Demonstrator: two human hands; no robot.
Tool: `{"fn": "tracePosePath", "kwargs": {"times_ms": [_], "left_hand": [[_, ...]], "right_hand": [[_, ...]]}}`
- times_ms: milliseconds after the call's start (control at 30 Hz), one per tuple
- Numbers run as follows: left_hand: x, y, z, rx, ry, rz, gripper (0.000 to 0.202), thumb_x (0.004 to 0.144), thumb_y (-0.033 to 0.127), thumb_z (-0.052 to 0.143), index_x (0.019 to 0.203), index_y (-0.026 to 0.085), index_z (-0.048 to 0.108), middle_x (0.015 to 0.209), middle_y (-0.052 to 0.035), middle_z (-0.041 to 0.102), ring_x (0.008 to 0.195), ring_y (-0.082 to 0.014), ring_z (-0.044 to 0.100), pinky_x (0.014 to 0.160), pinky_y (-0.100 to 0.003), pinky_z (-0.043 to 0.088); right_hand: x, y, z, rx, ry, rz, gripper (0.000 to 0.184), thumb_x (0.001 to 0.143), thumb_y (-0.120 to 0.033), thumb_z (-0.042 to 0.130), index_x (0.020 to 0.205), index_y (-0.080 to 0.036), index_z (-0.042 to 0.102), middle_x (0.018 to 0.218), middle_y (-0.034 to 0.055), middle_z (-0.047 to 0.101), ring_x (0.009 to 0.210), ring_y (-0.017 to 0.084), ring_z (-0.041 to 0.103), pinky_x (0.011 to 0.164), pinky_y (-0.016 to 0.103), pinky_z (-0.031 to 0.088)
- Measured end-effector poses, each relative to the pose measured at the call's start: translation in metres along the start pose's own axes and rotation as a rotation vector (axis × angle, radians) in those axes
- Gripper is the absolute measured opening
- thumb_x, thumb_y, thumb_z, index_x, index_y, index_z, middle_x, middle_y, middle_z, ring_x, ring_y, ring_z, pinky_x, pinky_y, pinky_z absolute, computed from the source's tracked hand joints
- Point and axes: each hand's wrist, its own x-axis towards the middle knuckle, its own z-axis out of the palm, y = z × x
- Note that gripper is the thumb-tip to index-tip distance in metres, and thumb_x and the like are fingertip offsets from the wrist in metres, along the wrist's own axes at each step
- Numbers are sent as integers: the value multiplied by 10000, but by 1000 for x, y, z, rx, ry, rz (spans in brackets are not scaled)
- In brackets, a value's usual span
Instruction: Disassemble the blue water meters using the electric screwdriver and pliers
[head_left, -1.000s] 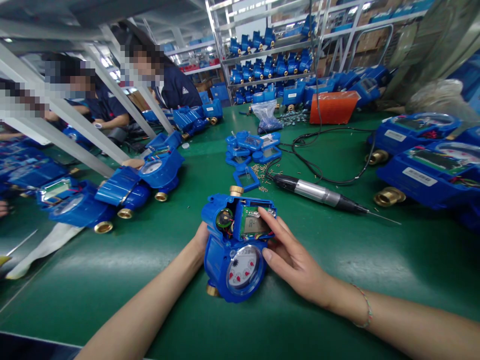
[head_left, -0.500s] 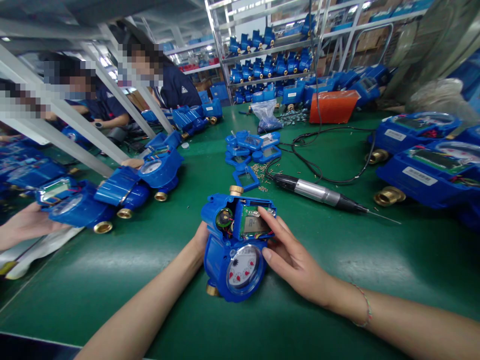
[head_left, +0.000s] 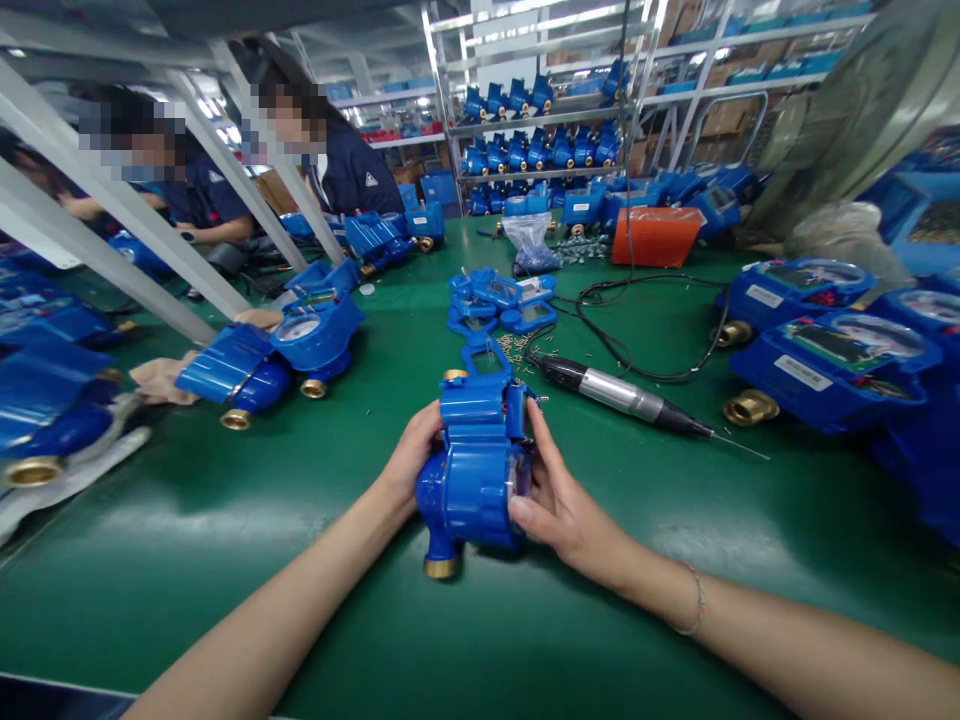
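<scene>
A blue water meter (head_left: 472,470) sits between the left hand (head_left: 411,458) and the right hand (head_left: 559,500) over the green surface (head_left: 187,560), its long axis running near to far, with a brass fitting (head_left: 440,568) at the near end. Both hands curl around its sides, fingers closed and not pinching; the right hand is nearer an electric screwdriver (head_left: 622,393) lying far right.

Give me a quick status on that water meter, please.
Left hand, right hand gripping blue water meter. Electric screwdriver lying to the right.
</scene>
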Motion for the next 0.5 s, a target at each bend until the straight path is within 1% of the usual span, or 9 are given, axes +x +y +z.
{"fn": "tracePosePath", "kwargs": {"times_ms": [67,133,233,333,400,500], "left_hand": [[-3,2,5,6,14,56,265,683,381,761,824,188,648,787,24,712,717,-154,633,744,-274,509],[-7,3,8,10,28,86,265,694,360,748,860,184,641,780,30,696,704,-145,622,717,-261,496],[-14,3,12,30,58,113,267,736,352,720,917,181,621,753,40,651,692,-138,604,686,-254,477],[-19,6,13,47,83,134,278,731,346,729,909,181,594,729,48,616,661,-129,577,634,-244,449],[-20,11,13,43,99,142,292,709,349,743,879,179,578,714,48,605,633,-124,558,602,-238,433],[-21,19,11,15,113,155,313,691,365,745,869,181,566,688,49,588,590,-118,532,559,-232,410]], "right_hand": [[2,-1,4,99,-8,-6,1145,862,-430,724,1564,-298,-171,1665,110,148,1485,249,320,1202,482,284],[3,-5,7,129,5,-8,1195,831,-402,764,1563,-288,-174,1653,122,195,1447,248,392,1176,460,343],[2,-13,10,59,85,26,1213,779,-337,819,1579,-298,-92,1615,114,301,1394,247,467,1150,438,387],[1,-18,9,27,141,67,1168,744,-289,845,1585,-317,35,1559,92,416,1347,254,521,1145,445,393],[1,-20,6,95,162,113,1071,741,-300,837,1572,-315,162,1485,81,522,1309,268,560,1135,466,404],[2,-20,2,253,205,210,749,798,-378,760,1462,-254,437,1297,76,683,1220,284,631,1098,481,444]]}}
